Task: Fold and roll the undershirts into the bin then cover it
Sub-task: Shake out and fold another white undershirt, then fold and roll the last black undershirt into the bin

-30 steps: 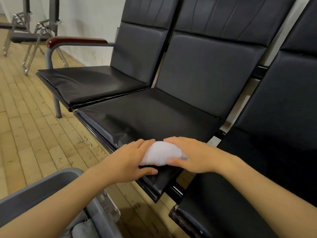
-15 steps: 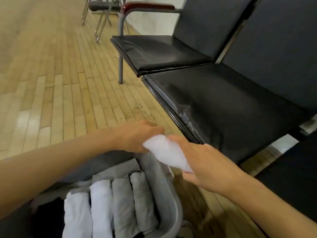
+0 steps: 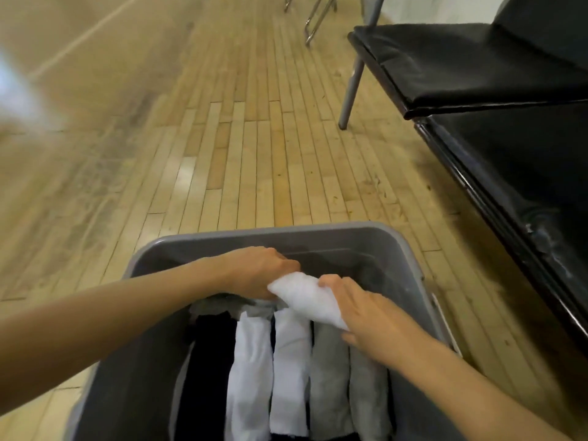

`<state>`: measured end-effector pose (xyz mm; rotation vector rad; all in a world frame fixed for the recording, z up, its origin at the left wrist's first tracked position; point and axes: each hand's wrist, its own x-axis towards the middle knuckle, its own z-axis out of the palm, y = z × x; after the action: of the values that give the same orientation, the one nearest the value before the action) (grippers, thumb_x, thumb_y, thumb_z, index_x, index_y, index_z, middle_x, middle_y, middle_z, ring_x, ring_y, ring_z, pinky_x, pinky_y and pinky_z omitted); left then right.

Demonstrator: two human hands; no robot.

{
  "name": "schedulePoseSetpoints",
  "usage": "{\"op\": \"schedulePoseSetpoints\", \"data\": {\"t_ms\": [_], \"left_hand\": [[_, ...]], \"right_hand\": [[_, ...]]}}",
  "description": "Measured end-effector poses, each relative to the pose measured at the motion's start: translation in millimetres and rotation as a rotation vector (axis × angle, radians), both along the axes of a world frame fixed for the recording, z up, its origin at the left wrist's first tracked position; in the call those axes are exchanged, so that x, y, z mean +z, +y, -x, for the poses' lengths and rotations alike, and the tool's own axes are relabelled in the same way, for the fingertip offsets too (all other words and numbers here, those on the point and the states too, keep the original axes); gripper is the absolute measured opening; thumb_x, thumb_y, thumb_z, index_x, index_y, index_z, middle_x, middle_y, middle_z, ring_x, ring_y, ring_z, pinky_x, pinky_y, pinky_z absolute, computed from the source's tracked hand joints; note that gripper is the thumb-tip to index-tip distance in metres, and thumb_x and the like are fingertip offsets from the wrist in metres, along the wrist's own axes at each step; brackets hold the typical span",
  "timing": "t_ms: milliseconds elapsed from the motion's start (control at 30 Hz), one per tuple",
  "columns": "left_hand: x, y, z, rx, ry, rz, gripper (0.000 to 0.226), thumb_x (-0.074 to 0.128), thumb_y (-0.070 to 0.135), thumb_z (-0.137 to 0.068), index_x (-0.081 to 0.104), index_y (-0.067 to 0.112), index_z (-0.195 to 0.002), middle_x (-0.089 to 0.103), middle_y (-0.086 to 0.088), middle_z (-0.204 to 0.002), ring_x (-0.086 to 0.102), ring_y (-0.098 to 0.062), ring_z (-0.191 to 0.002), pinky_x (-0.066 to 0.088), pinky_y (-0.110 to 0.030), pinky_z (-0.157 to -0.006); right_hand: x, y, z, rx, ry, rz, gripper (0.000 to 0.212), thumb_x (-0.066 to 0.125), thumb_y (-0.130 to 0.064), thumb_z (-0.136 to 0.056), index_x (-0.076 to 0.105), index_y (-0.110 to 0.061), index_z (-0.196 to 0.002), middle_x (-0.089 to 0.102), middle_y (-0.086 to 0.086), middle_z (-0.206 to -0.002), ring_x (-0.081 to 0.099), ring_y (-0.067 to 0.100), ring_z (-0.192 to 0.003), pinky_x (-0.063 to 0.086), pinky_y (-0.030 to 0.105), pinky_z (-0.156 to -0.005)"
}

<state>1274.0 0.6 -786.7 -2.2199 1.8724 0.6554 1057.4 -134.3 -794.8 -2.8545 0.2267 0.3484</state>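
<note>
A grey plastic bin [image 3: 318, 232] stands on the floor right below me. Inside lie several rolled undershirts side by side: a black one [image 3: 206, 361], two white ones [image 3: 249, 370] and two grey ones [image 3: 331, 386]. Over the bin's far half, both hands hold a rolled white undershirt [image 3: 307, 299]. My left hand [image 3: 257, 270] grips its far end, my right hand [image 3: 366, 310] its near end. The roll slants just above the row of rolls. No lid is in view.
A row of black padded seats [image 3: 509, 138] runs along the right, its metal leg [image 3: 350, 87] on the wooden plank floor [image 3: 222, 138]. Chrome chair legs [image 3: 313, 17] show at the top. Open floor lies ahead and to the left.
Both hands lifted the white roll off the black seat and carried it left and down over the bin. My view swung from the seats to the bin.
</note>
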Motion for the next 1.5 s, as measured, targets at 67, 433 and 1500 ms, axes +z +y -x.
{"op": "schedulePoseSetpoints", "data": {"t_ms": [67,433,1500], "left_hand": [[-9,16,-9,0.068,-0.011,0.057,0.042,0.068,0.056,-0.09,0.054,0.034,-0.123,0.069,0.009,-0.112,0.067,-0.015,-0.097,0.057,-0.038,-0.086],[-67,111,-35,0.341,-0.292,0.077,0.067,0.079,0.022,-0.084,0.039,0.019,-0.138,0.055,-0.008,-0.136,0.07,-0.027,-0.095,0.061,-0.04,-0.065],[135,-139,181,-0.259,-0.389,0.603,0.088,0.027,0.073,-0.091,0.019,0.022,-0.162,0.034,-0.013,-0.158,0.043,-0.038,-0.137,0.048,-0.052,-0.101]], "right_hand": [[-3,2,-10,0.048,-0.083,0.046,0.063,0.054,-0.013,-0.098,0.017,-0.031,-0.145,0.039,0.005,-0.126,0.059,0.027,-0.083,0.054,0.044,-0.066],[-84,39,-88,0.25,-0.174,0.051,0.054,0.065,0.003,-0.077,0.047,-0.021,-0.122,0.049,0.014,-0.132,0.053,0.033,-0.094,0.045,0.04,-0.07],[228,-98,256,-0.351,-0.057,0.638,0.067,0.063,-0.058,-0.087,0.05,-0.033,-0.148,0.058,0.003,-0.144,0.062,0.028,-0.126,0.057,0.048,-0.095]]}}
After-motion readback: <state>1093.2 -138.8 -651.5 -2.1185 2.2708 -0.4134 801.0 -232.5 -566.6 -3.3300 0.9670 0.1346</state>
